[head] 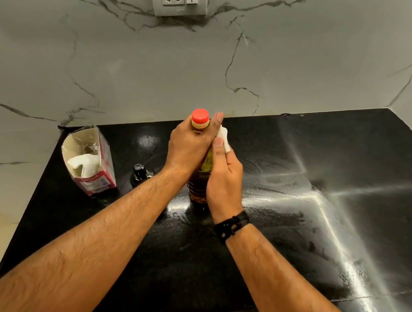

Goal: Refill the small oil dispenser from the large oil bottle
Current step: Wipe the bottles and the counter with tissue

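Standing upright on the black counter [278, 257], large oil bottle [199, 181] with red cap [200, 116] on. Left hand [187, 148] is wrapping the neck, fingers clamped round it. Right hand [225, 182] is pressing a white tissue [224, 137] against the bottle's side, fingers closed on tissue. Small dark oil dispenser [139, 173] sitting just left of the bottle, beside an open tissue box [91, 161].

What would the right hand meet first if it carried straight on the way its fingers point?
The right hand, holding a white tissue against the large oil bottle, points toward the marble wall; nothing visible lies between, though depth is unclear.
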